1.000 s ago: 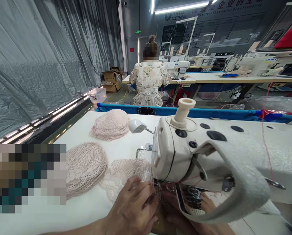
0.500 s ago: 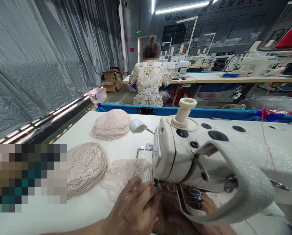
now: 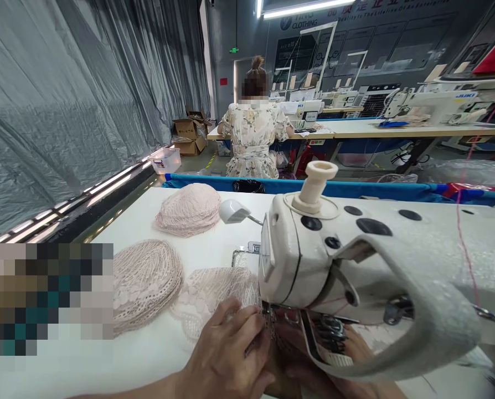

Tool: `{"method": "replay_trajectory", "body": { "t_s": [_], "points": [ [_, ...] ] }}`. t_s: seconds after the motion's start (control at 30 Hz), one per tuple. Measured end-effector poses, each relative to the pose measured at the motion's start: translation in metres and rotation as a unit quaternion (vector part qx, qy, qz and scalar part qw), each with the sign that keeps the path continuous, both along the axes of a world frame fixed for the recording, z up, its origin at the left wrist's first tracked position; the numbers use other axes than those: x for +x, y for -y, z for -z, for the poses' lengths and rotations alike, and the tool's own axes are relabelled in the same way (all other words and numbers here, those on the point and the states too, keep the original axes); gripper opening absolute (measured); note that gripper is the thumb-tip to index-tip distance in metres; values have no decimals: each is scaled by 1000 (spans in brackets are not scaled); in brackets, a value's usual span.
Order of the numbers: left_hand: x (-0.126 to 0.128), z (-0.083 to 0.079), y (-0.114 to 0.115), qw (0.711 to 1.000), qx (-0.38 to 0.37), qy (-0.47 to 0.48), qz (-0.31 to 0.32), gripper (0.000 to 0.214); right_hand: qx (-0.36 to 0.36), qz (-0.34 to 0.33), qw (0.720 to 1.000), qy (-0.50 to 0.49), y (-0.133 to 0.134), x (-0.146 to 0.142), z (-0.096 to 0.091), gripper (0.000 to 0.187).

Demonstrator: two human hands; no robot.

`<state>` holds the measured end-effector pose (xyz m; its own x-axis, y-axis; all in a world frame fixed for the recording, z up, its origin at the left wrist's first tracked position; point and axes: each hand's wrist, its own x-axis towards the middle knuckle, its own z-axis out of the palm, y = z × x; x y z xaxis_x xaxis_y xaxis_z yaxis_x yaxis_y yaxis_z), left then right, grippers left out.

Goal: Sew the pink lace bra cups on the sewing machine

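My left hand (image 3: 233, 346) lies beside the needle area of a white sewing machine (image 3: 284, 249), its fingers curled and pressed down on a pale pink lace piece (image 3: 218, 291). That lace lies flat on the table and runs in under the machine head. My right hand (image 3: 359, 346) is beneath the machine arm, mostly covered by the white guard and metal parts; its fingers are in shadow near the needle and hard to make out. Pink thread (image 3: 465, 238) runs down to the machine at the right.
Two stacks of lace pieces, a nearer one (image 3: 148, 282) and a farther one (image 3: 189, 208), lie on the white table (image 3: 148, 363) to the left. A white lamp head (image 3: 233, 211) sticks out from the machine. Beyond the blue edging (image 3: 355, 188), a person (image 3: 253, 133) sits at another bench.
The view has shifted slightly, so the machine appears a little farther right. Both hands keep nearly the same place and pose, and the lace looks almost unmoved.
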<state>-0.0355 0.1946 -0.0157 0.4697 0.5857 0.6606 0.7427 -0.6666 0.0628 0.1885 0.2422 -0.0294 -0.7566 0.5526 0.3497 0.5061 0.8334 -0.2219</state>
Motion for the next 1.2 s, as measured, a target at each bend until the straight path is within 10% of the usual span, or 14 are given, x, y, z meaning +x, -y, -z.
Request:
{"method": "replay_trajectory", "body": {
  "t_s": [1.2],
  "points": [
    [2, -7, -2, 999, -11, 32, 7, 22, -15, -9, 999, -49, 1, -3, -13, 26]
  ]
}}
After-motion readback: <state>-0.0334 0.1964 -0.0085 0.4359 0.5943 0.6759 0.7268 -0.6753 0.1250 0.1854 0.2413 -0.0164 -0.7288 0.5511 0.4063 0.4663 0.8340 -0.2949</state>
